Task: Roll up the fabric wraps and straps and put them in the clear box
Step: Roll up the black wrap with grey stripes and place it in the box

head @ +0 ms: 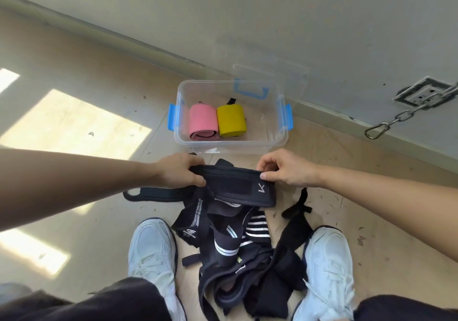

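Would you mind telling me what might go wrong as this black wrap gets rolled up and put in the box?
1. The black wrap, pinched at its ends by the left hand and right hand, hangs over the tangled pile of straps; its fuzzy patch may snag one of them.
2. A loosely wound roll could spring open in the clear box beside the yellow roll.

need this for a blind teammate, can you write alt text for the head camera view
A person's left hand and right hand hold a black wrap by its ends above a pile of black straps on the floor between two pale shoes. Beyond it stands an open clear box holding a pink roll and a yellow roll side by side.
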The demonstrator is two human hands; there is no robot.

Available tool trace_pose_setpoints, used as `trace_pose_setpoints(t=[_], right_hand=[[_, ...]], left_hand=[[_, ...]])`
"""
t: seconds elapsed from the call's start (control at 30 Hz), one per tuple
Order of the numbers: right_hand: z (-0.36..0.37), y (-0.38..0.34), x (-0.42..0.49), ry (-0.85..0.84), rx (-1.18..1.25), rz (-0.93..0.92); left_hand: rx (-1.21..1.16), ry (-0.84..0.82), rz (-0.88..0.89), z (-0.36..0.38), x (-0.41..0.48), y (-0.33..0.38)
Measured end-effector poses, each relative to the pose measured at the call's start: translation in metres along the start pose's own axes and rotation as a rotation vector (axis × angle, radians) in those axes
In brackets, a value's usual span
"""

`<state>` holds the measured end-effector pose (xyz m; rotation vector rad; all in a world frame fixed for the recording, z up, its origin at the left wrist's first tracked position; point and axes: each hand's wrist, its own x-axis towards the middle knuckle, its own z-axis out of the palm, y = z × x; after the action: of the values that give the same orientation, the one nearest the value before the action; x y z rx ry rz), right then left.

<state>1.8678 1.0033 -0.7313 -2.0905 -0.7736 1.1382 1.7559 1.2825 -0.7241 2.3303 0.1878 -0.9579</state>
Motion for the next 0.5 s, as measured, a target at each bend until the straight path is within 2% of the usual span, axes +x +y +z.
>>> trace_pose_setpoints(t=[0.1, 0.27, 0.33, 0.43, 0.5], right_hand=[[-0.002, -0.006, 0.003, 0.028, -0.069, -0.023], [-0.012, 0.010, 0.000, 0.019, -0.313, 0.141], [-0.015, 0.019, -0.003, 0.055, -0.344, 0.219], [-0.016, 0.026, -0.004, 0.134, -0.378, 0.289], [-0.012, 0.024, -0.004, 0.180, -0.399, 0.321]], left_hand=[[-0.099, -0.061, 0.029, 0.000, -0.002, 0.004], [0.095, 0.255, 0.033, 0.012, -0.008, 0.001], [0.108, 0.181, 0.007, 0.022, -0.011, 0.001], [0.106, -0.043, -0.066, 0.040, -0.013, -0.003], [0.016, -0.091, -0.083, 0.052, -0.012, -0.006]])
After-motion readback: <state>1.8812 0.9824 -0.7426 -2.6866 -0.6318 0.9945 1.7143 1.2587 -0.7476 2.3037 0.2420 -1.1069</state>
